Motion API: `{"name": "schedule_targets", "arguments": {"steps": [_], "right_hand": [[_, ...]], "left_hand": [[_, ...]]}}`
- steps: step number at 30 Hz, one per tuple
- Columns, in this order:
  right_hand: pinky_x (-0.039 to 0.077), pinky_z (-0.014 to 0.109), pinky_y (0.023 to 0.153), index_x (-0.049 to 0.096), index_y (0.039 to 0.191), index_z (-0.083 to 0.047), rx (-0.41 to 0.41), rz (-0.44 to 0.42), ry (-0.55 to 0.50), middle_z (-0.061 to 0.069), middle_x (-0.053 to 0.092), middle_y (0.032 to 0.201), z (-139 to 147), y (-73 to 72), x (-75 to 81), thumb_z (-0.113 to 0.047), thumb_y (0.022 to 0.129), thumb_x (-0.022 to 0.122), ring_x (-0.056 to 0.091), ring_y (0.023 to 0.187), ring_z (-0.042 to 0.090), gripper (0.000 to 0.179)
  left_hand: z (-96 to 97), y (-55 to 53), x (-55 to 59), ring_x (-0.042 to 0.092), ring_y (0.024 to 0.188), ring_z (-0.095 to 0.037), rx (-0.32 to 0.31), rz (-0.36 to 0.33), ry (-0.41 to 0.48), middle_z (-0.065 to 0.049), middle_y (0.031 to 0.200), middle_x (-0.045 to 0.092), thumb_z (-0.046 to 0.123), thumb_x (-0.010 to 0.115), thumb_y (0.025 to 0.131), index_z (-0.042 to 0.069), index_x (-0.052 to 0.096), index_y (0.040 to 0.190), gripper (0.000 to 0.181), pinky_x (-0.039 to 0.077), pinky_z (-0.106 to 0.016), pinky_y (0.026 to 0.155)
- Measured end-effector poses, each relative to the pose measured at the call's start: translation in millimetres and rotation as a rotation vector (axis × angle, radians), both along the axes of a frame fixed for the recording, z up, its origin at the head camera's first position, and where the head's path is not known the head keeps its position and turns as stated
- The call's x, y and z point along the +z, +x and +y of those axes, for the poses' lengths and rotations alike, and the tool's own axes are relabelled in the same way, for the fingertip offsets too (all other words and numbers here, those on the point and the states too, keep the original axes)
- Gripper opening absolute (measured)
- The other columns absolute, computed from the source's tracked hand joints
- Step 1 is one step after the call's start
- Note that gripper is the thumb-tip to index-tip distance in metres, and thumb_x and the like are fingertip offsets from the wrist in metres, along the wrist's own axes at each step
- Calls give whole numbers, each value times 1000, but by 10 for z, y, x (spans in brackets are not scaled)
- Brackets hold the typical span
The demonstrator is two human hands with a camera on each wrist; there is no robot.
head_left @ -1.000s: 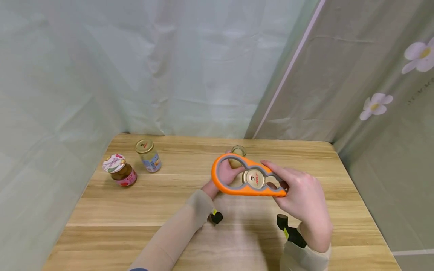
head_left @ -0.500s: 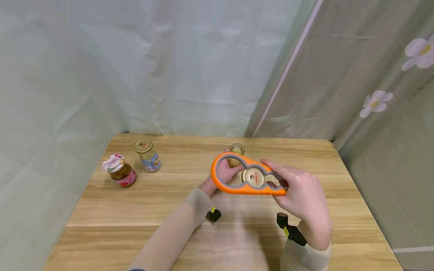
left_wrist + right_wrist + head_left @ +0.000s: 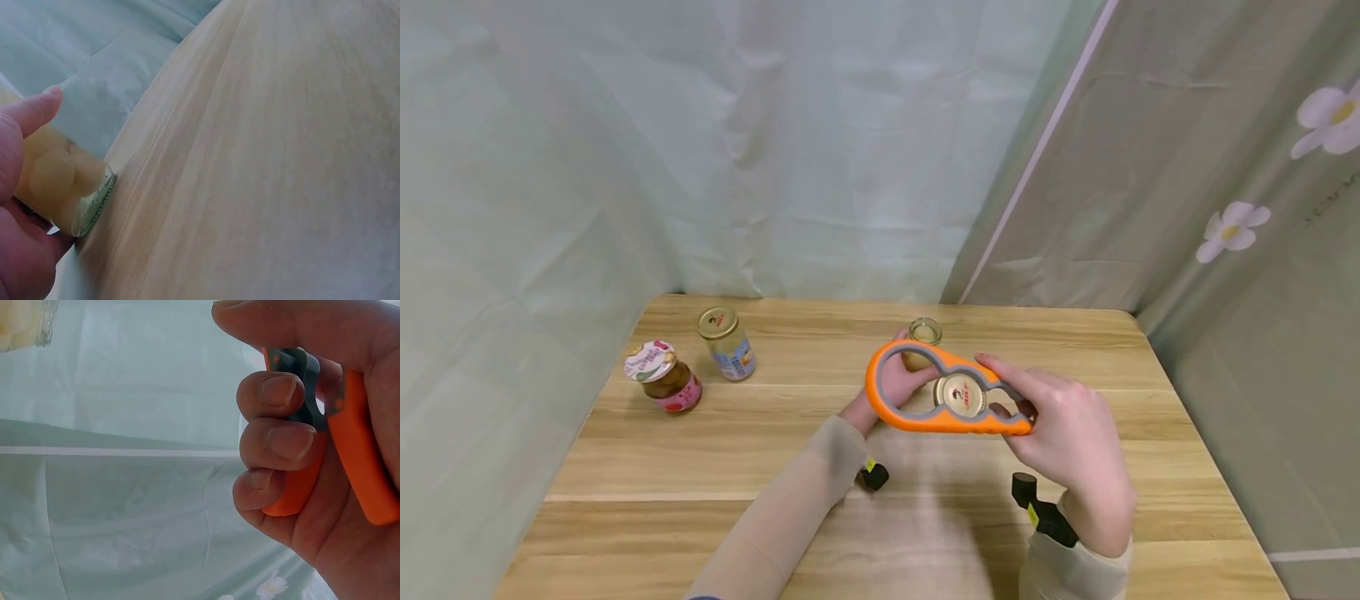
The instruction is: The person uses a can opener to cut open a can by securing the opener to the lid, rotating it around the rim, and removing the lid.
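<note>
My left hand grips a glass jar whose mouth is uncovered; pale round pieces show inside the jar in the left wrist view. Whether its base touches the table cannot be told. Above and in front of it, my right hand holds an orange and grey jar opener by its narrow end. A gold lid sits in the opener's middle ring, apart from the jar. In the right wrist view, fingers curl round the orange handles of the opener. The opener hides part of the left hand.
On the table's left side stand a jar with a pink label and patterned lid and a gold-lidded jar with a blue label. A pale curtain hangs behind the table and at both sides.
Both hands keep their holds and stay almost where they were. The lid remains in the jar opener's middle ring; the view has shifted only slightly.
</note>
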State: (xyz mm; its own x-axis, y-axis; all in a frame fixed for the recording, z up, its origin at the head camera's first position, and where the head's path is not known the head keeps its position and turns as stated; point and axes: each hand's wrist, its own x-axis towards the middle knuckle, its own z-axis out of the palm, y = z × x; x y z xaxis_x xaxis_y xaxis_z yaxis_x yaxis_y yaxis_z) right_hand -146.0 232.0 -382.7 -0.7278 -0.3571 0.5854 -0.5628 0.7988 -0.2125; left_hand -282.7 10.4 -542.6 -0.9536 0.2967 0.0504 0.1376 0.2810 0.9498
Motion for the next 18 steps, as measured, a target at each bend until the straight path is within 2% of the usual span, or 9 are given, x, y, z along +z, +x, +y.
{"name": "schedule_targets", "arguments": {"steps": [2,5,8,9,11,13,18], "right_hand": [[34,26,48,77,133,-28,0,0,4,-16,45,67,0,-4,7,-14,76,87,38,56,3,60],[34,25,48,76,133,-28,2,-2,9,-17,44,67,-6,-1,2,-14,76,88,38,56,3,61],[34,25,48,76,133,-29,4,0,14,-17,43,67,-18,-4,0,-14,76,88,38,56,3,61],[34,25,48,76,133,-29,5,2,17,-17,43,67,-22,-8,1,-14,76,88,37,55,3,61],[34,25,48,76,134,-30,7,2,19,-17,43,67,-34,-6,2,-14,76,88,37,55,3,61],[33,25,47,76,134,-30,7,1,20,-17,43,67,-41,-7,4,-14,76,88,37,55,3,61],[34,25,47,76,134,-28,9,1,24,-17,43,68,-43,-6,10,-13,75,89,38,55,2,62]], "left_hand": [[-9,-16,-8,36,156,-29,0,2,18,-15,164,44,37,88,91,7,23,169,106,30,-48,126],[-34,-17,-14,35,155,-29,-13,30,80,-10,167,39,27,90,89,3,48,151,79,29,-49,126],[-63,-9,-10,36,154,-32,-17,54,153,-11,165,38,18,92,86,5,51,146,74,27,-55,126],[-71,-7,-9,37,152,-34,-14,53,168,-13,164,38,17,92,86,6,50,148,76,27,-57,125],[-100,19,-3,40,150,-36,-3,40,170,-16,161,41,19,93,84,13,35,162,97,27,-59,124],[-130,43,13,41,147,-39,0,31,172,-18,160,41,22,94,84,18,23,168,110,28,-61,123],[-249,133,60,36,151,-38,-3,45,214,-17,168,32,27,94,83,23,16,170,117,27,-64,123]]}}
